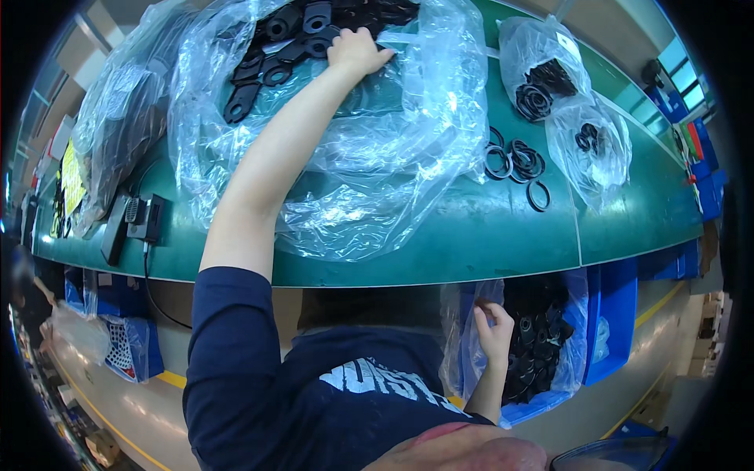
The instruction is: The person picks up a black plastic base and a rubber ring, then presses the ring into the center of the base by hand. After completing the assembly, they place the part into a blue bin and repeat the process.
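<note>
Stretched far across the green table, my left hand (357,53) rests on a pile of flat black parts with ring-shaped ends (316,45). Its thumb stands apart from its bent fingers, whose tips are partly hidden among the parts; I see nothing held. The pile lies on a large clear plastic bag (345,224). Below the table edge, my right hand (493,331) is beside the plastic-lined blue bin (561,400) of small black parts (538,337). Its fingers are loosely bent and apart, with nothing visible in them.
Black rings (525,161) lie loose on the green table (408,267), right of the large bag. Two smaller clear bags (542,47) (589,169) hold black parts. At left are a bulky plastic bag (126,118) and a black device with a cable (145,218). Another blue bin (616,330) stands at right.
</note>
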The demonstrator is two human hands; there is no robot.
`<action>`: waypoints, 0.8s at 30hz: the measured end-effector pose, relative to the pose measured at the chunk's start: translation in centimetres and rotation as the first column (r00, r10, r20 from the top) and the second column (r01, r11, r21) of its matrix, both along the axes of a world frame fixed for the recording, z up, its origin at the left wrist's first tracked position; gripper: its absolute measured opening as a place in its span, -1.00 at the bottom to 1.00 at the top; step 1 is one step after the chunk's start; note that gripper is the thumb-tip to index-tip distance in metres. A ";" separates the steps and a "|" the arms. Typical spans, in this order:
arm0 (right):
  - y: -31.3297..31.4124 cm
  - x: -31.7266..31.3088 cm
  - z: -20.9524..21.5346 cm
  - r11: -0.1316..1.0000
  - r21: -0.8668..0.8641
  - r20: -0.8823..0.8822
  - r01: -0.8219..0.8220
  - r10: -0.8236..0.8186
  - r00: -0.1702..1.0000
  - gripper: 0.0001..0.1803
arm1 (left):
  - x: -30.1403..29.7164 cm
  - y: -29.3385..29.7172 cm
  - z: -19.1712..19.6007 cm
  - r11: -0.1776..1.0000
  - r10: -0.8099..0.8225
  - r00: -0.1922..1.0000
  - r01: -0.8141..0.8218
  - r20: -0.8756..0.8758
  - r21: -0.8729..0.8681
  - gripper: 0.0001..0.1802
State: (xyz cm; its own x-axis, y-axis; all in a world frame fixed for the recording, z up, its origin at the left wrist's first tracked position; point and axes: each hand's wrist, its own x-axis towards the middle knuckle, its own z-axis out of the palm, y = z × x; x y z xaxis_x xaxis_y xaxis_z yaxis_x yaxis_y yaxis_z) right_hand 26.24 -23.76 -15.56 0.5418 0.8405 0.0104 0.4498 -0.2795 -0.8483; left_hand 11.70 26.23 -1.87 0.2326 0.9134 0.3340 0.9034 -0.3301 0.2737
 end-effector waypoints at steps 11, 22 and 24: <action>1.9 3.3 12.9 0.941 0.317 0.119 -0.123 0.089 0.989 -0.86 | -3.5 -0.5 -0.1 0.919 -0.255 0.416 0.386 0.873 0.085 -0.40; 20.6 21.1 16.3 0.963 0.252 0.576 0.095 -0.228 0.785 -0.77 | -8.4 -14.3 4.3 0.668 0.033 0.163 0.730 0.986 -0.143 -0.78; 23.2 23.5 15.2 0.987 0.069 0.810 0.147 -0.142 0.569 -0.73 | -8.1 -16.4 4.7 0.602 0.037 0.149 0.786 0.988 -0.141 -0.82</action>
State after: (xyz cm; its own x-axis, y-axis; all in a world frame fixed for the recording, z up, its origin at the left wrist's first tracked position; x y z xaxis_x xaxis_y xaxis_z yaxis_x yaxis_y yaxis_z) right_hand 49.76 -0.56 -0.35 0.4235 0.7534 0.5030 0.9011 -0.4073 -0.1487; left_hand 3.60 9.83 2.84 0.5521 0.8249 0.1217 -0.2894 0.0526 0.9558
